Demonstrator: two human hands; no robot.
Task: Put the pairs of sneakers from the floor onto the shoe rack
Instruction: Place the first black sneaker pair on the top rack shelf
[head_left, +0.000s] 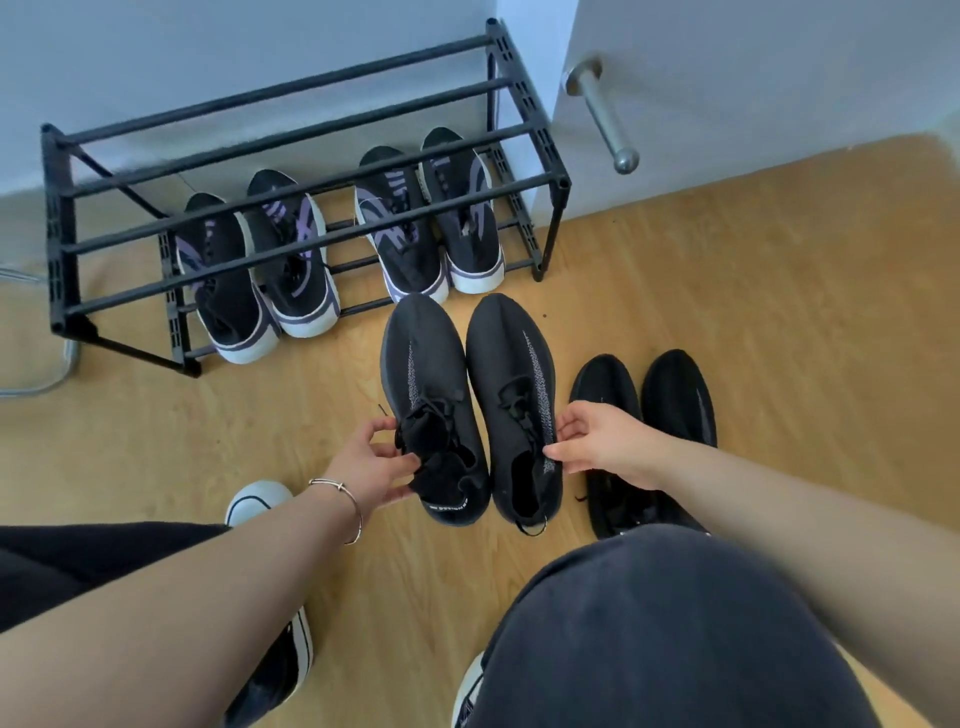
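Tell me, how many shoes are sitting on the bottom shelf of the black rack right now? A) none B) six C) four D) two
C: four black-and-purple sneakers stand in two pairs on the lower bars of the shoe rack, while the left hand and right hand each grip a plain black sneaker in front of it.

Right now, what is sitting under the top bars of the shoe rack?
Two pairs of black-and-purple sneakers sit on the lower tier of the shoe rack, toes toward the camera. The top bars cross over them, hiding strips of each shoe; the heels near the wall are partly covered.
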